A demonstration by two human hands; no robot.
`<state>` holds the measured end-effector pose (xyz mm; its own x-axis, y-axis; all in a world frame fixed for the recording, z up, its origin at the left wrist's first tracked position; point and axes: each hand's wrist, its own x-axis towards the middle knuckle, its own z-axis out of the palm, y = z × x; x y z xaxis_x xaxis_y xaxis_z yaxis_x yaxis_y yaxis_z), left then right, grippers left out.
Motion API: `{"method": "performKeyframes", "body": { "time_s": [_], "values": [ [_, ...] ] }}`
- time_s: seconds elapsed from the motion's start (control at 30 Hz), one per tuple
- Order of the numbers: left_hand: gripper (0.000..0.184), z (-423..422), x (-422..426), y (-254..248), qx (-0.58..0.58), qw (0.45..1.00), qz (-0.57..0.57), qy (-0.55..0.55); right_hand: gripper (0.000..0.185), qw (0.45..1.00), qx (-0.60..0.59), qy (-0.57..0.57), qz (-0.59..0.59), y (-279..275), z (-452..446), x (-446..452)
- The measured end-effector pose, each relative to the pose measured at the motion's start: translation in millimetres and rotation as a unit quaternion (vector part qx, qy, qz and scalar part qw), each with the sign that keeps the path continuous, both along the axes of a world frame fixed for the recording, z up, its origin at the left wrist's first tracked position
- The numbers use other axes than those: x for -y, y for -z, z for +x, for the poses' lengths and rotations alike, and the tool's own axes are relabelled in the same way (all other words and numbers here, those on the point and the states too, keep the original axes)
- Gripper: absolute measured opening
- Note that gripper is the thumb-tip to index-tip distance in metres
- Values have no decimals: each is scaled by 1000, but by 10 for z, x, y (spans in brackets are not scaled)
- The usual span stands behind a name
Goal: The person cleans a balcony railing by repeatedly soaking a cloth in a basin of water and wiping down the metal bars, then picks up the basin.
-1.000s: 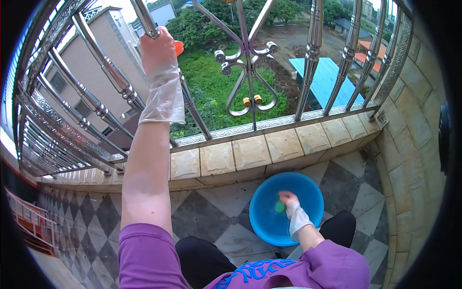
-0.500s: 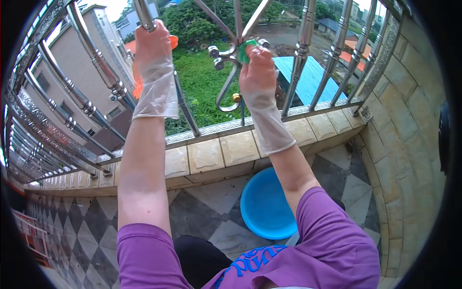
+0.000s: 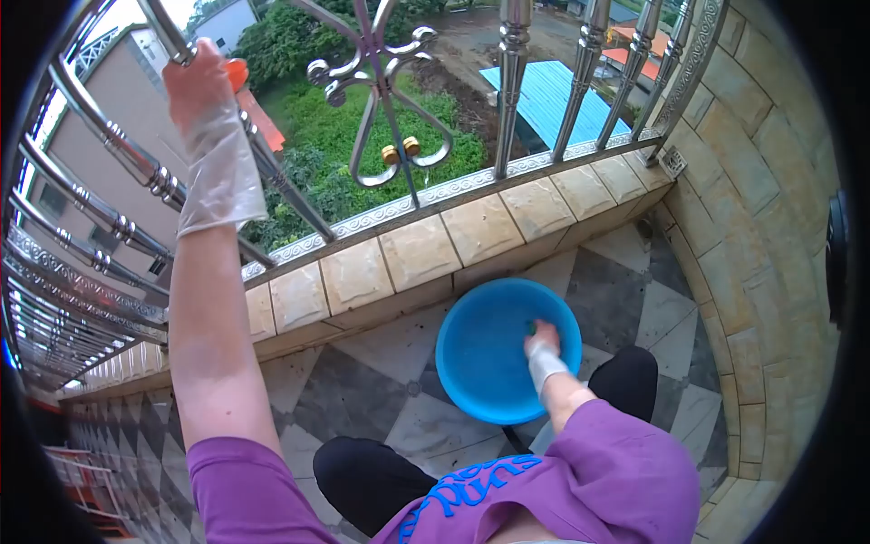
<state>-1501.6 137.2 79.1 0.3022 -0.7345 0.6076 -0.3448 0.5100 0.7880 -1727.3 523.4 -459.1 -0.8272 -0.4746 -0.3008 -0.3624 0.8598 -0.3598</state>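
My left hand, in a translucent glove, is closed around a shiny metal railing bar at the upper left. Something orange shows beside its fingers; whether it is near or far I cannot tell. My right hand, also gloved, is down inside a blue basin on the floor. A green sponge shows in small part at its fingertips, the rest covered by the hand. The railing's scroll ornament with gold-coloured knobs stands between the hands, touched by neither.
A tiled ledge runs under the railing. On the right rises a tiled wall. The basin rests on checkered floor tiles, close to my bent knees. Beyond the railing are greenery and a blue roof.
My right hand has moved from the scroll ornament down into the basin, taking the green sponge along. My left hand still grips the bar. The view has tilted downward and shifted right.
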Motion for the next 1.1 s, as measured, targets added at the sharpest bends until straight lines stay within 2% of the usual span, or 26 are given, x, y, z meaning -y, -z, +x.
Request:
{"method": "performKeyframes", "body": {
  "time_s": [0.07, 0.17, 0.2, 0.23, 0.27, 0.3, 0.33, 0.37, 0.43, 0.47, 0.5, 0.53, 0.57, 0.6, 0.67, 0.7, 0.77, 0.8, 0.83, 0.9, 0.93, 0.97, 1.0, 1.03, 1.07, 1.1],
  "values": [
    [50, 62, 218, 28, 38, 997, -14, -72, 37, 989, -47, -101, 95, -127, 428, -126],
    [46, 156, 608, 97, -6, 999, -48, -12, 45, 977, 109, -183, 31, 449, 368, -203],
    [45, 158, 686, 127, -24, 998, -62, 7, 47, 963, 221, -140, -65, 362, 261, -152],
    [45, 123, 598, 117, -13, 998, -56, -12, 48, 927, 327, -92, -161, 173, 74, 18],
    [45, 88, 446, 81, 0, 998, -51, -32, 54, 890, 341, -69, -293, -171, -45, 250],
    [44, 79, 351, 72, 15, 998, -44, -52, 55, 861, 309, -71, -397, -577, -174, 519],
    [45, 89, 344, 76, 16, 998, -41, -36, 54, 813, 44, -196, -546, -1077, -324, 854],
    [46, 103, 362, 68, 17, 999, -40, -21, 62, 790, 205, -125, -564, -1619, -498, 1139],
    [48, 116, 334, 54, 19, 999, -35, -15, 45, 729, 97, -140, -663, -2924, -648, 1606],
    [49, 93, 277, 39, 20, 999, -30, -24, 43, 677, -97, -133, -718, -3136, -865, 1972],
    [50, 70, 240, 39, 20, 999, -26, -33, 41, 662, -127, -103, -731, -3555, -873, 2164],
    [51, 57, 247, 50, 10, 999, -35, -36, 42, 592, -210, -98, -772, -3848, -798, 2370],
    [53, 49, 272, 59, 0, 998, -46, -40, 32, 605, -398, -28, -689, -3785, -954, 2733],
    [54, 38, 259, 65, -2, 997, -53, -47, 26, 607, -322, -4, -726, -3702, -934, 2847],
    [58, 3, 186, 73, 0, 996, -66, -64, 25, 779, -101, -23, -619, -3314, -903, 2713],
    [59, 8, 156, 72, 4, 995, -71, -74, 22, 755, -195, -20, -626, -2632, -1043, 2935],
    [62, 71, 252, 72, 12, 997, -52, -53, 21, 737, -303, 4, -604, -1701, -1053, 3018],
    [63, 106, 331, 82, 13, 998, -39, -41, 23, 750, -321, 23, -578, -1526, -954, 2820],
    [60, 142, 409, 62, 60, 993, -38, -92, 26, 783, -260, -25, -565, -1596, -1041, 2734],
    [55, 211, 514, 47, 62, 986, -74, -138, 33, 835, -127, -119, -522, -1885, -1207, 2539],
    [53, 208, 580, 93, 64, 981, -89, -158, 34, 782, -271, -152, -540, -2299, -1014, 2358],
    [34, 283, 905, 150, 27, 989, -140, 39, 37, 713, -371, -201, -561, -2652, -958, 2295],
    [16, 456, 1402, 219, -10, 954, -186, 236, 39, 658, -409, -242, -584, -2969, -890, 2267],
    [8, 596, 1698, 301, -47, 876, -225, 425, 42, 638, -431, -260, -582, -3185, -883, 2303],
    [8, 634, 1705, 341, -53, 856, -215, 467, 42, 669, -410, -236, -573, -3314, -809, 2334],
    [8, 631, 1671, 324, -60, 833, -210, 508, 42, 675, -487, -204, -516, -3226, -795, 2363]
  ]
}}
